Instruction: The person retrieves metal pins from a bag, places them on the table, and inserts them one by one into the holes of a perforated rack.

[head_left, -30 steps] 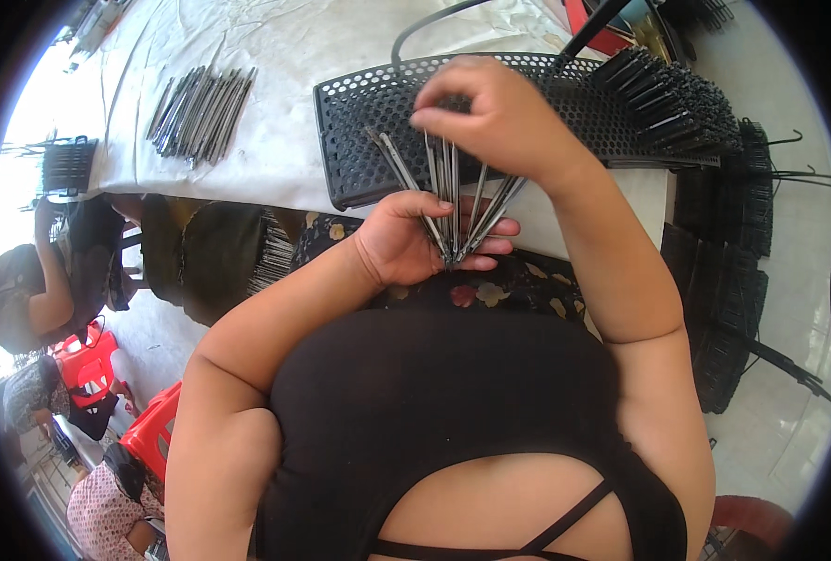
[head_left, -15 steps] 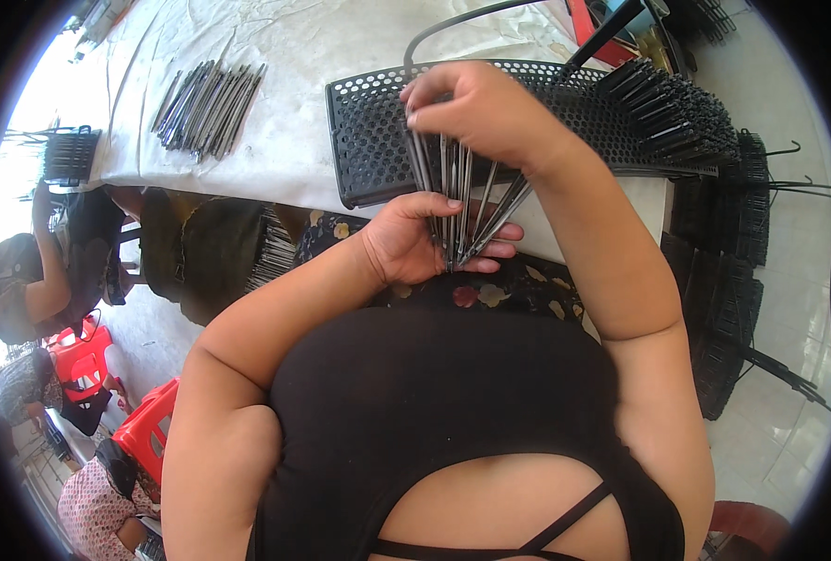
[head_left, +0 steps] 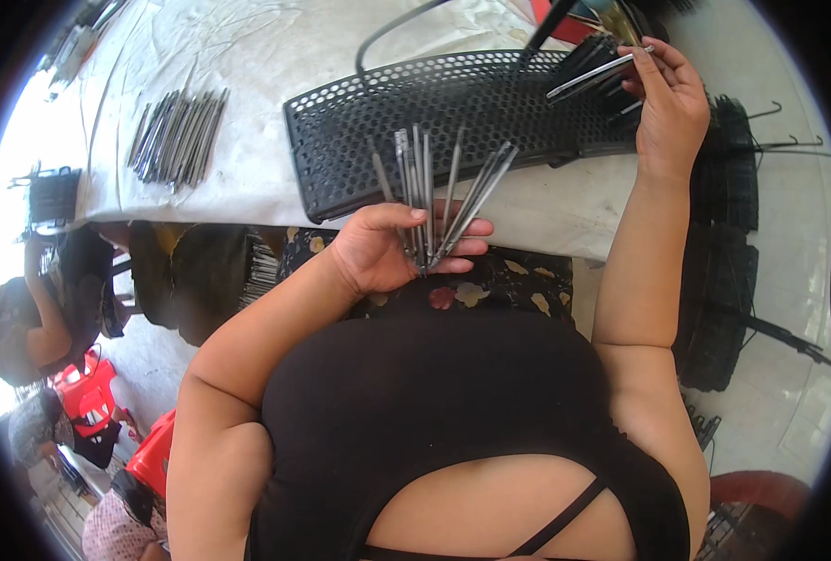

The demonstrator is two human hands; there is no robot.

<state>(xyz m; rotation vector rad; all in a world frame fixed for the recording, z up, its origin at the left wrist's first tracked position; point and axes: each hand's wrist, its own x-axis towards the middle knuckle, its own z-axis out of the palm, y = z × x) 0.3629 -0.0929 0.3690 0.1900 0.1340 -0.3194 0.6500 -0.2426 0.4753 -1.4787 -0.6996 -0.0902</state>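
My left hand (head_left: pixel 378 248) is closed around the lower ends of several slim metal rods (head_left: pixel 427 178), which fan out upward. It is in front of the near edge of a black perforated basket (head_left: pixel 415 89). Out to the right, my right hand (head_left: pixel 673 117) pinches a shiny slim metal rod (head_left: pixel 591 77) between thumb and fingers; whether it is one rod or two together I cannot tell. That rod points left, over a pile of dark rods (head_left: pixel 584 56) at the basket's right end, partly hidden by my hand.
A row of similar rods (head_left: pixel 177 138) lies on the white-covered table (head_left: pixel 247 56) at left. Black racks with hooks (head_left: pixel 719 309) stand at right above the tiled floor. Other people (head_left: pixel 28 309) sit at far left, near red stools (head_left: pixel 88 388).
My right hand has moved right, from above the rods in my left hand to the basket's right end, carrying a rod. My left hand still holds the bundle.
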